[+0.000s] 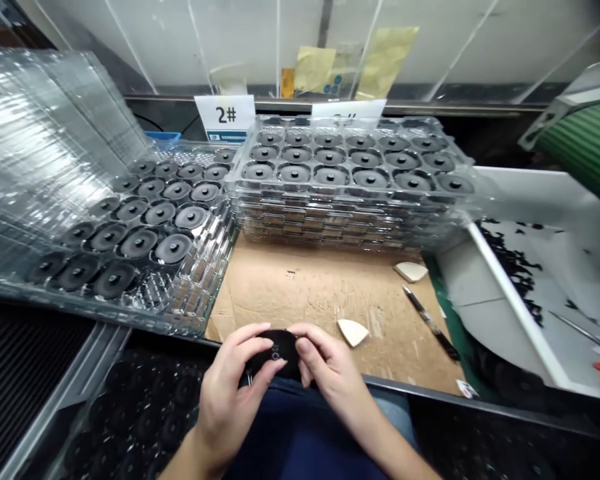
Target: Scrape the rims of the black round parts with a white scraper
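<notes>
A round black disc-shaped part (283,347) with small light markings on its face is held between my two hands, just past the near edge of the work surface. My left hand (233,383) grips its left side, thumb and fingers over the face. On the right rim, my right hand (330,370) pinches with thumb and curled fingers; what its fingertips press on is partly hidden. Ahead of my hands lies a brown cardboard sheet (280,287). A cream wedge-shaped piece (353,332) rests on it close to my right hand, and a second wedge (411,271) lies farther back.
A stack of clear trays (330,213) with round black parts stands behind the cardboard. More filled trays (200,280) are at left, beside tall stacked clear trays (40,133). A pen (430,323) lies at right, near a white bin (520,313) with small black pieces.
</notes>
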The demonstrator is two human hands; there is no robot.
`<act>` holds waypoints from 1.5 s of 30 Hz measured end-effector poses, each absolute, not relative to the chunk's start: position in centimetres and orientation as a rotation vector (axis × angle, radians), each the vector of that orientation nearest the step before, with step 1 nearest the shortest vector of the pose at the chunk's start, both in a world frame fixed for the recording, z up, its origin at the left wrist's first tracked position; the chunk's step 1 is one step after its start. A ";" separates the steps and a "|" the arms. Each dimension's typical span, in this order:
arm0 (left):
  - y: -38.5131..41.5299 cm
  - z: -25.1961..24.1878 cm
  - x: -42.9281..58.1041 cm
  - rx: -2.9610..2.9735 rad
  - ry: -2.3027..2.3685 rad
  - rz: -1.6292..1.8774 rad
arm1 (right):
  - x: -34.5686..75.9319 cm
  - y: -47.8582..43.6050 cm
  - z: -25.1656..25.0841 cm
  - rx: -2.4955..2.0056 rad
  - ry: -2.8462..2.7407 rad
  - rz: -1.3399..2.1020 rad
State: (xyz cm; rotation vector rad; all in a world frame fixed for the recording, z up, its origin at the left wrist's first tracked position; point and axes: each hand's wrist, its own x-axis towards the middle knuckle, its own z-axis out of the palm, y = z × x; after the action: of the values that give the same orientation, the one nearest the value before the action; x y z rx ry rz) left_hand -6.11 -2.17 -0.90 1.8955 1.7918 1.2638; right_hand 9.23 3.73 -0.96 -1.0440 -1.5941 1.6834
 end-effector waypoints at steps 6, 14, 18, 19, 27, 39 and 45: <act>-2.7 -1.6 -4.8 1.320 1.612 1.129 | 9.8 3.7 -1.9 -1.097 -1.690 1.577; -1.3 -0.9 -5.0 0.835 1.383 1.078 | 11.3 3.7 -2.0 -1.007 -1.737 1.760; -1.2 -0.7 -4.7 0.770 1.380 1.092 | 11.8 3.7 -2.0 -0.956 -1.710 1.877; -1.1 -0.6 -4.6 0.763 1.390 1.098 | 11.9 3.6 -2.0 -0.959 -1.701 1.887; -1.0 -0.7 -4.6 0.732 1.401 1.146 | 12.2 3.4 -1.9 -0.962 -1.716 1.952; -1.1 -1.0 -4.4 0.693 1.393 1.162 | 12.4 3.7 -2.5 -0.882 -1.725 1.974; -1.3 -1.2 -4.2 0.758 1.435 1.142 | 12.1 3.7 -3.0 -0.952 -1.724 1.813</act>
State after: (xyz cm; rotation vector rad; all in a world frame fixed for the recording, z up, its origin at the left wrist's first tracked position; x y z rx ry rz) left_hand -4.16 -1.26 -1.20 0.7578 1.4350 1.1421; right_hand 12.13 3.66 -3.00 -0.9521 -1.7240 1.8134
